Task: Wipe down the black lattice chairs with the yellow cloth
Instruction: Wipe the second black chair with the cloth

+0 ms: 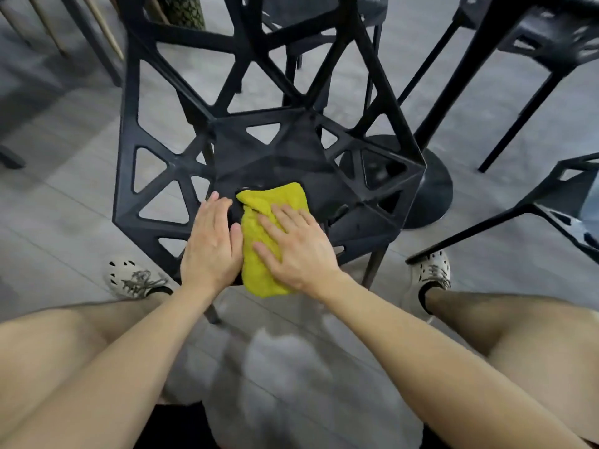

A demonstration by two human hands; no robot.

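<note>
Chair: your right hand, fingers straight, is pressing the cloth onto its seat; your left hand is resting flat beside the cloth, grasping nothing.

The right grip hides much of the yellow cloth. Beyond that grip, the lattice chair is cropped at the top.

This looks to me like a café or canteen seating area. Several matching black lattice chairs stand close together, one right in front of me and others to the far right and near right. Behind the near one is a round pedestal table base. Pale wooden chair legs show far left, on a grey plank floor.
</note>
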